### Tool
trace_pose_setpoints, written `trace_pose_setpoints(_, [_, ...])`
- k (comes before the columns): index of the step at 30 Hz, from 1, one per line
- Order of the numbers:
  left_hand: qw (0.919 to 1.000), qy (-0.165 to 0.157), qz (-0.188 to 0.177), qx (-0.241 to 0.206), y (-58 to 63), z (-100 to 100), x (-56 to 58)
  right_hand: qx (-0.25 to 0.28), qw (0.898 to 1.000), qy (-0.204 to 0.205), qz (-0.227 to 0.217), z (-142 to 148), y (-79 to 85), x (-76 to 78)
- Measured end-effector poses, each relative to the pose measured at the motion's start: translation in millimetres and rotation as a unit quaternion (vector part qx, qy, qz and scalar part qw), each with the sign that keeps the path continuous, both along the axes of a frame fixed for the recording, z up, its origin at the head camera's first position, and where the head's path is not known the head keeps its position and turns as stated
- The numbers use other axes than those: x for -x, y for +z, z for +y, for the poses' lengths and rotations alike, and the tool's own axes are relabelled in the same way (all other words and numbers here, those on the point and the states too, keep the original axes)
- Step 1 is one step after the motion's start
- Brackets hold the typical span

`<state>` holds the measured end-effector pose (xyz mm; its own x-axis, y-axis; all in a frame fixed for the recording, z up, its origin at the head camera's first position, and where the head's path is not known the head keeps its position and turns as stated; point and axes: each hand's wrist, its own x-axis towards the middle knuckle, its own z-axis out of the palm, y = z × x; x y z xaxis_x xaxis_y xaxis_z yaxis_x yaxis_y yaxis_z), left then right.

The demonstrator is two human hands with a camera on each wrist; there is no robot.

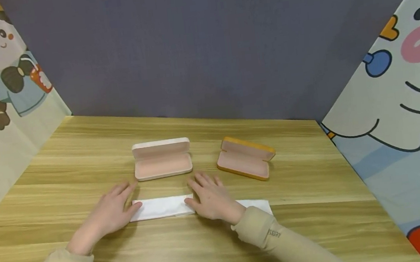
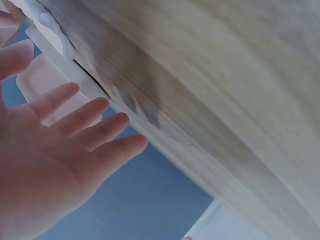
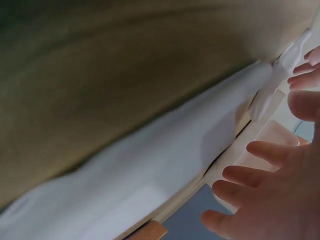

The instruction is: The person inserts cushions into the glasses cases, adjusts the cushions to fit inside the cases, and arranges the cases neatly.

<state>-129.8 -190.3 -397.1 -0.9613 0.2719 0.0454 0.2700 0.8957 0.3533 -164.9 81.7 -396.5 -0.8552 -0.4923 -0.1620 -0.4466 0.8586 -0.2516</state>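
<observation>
A white cloth [image 1: 162, 207], folded into a flat strip, lies on the table between my hands. At its left end my left hand [image 1: 111, 209] has its thumb over the cloth, the fingers extended towards the back. My right hand [image 1: 211, 198] is at the other end, thumb over the edge and fingers spread. A second white cloth [image 1: 256, 205] lies partly hidden below my right wrist; it fills much of the right wrist view as a long white band [image 3: 125, 175]. Just beyond the hands stands a white glasses case [image 1: 163, 167], lid up, pink inside.
To the right of the white case, an orange glasses case [image 1: 242, 162] stands at an angle with its lid up. The wooden table [image 1: 320, 213] meets a dark grey wall panel [image 1: 185, 51] at the back. Cartoon-printed sheets flank it on both sides.
</observation>
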Motion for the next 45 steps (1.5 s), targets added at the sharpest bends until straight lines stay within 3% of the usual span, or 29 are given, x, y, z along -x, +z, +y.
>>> trace_pose_setpoints(14, [0.9997, -0.022, 0.009, 0.002, -5.4, -4.5, -4.1, -0.031, 0.999, 0.018, 0.009, -0.6, -4.4, -2.8])
trace_pose_setpoints(21, [0.9997, -0.025, 0.007, 0.001, -5.7, -4.3, -7.4, -0.026, 0.999, 0.026, 0.005, -1.0, -3.9, -4.8])
trace_pose_setpoints(28, [0.9996, -0.026, 0.013, -0.004, -7.2, -4.6, -9.8, -0.008, 0.999, 0.042, 0.034, 0.1, -2.9, -6.8])
trace_pose_setpoints(45, [0.9962, -0.045, -0.012, -0.073, -5.5, -3.2, -2.3, 0.037, 0.998, 0.023, 0.045, -2.1, 0.9, -7.8])
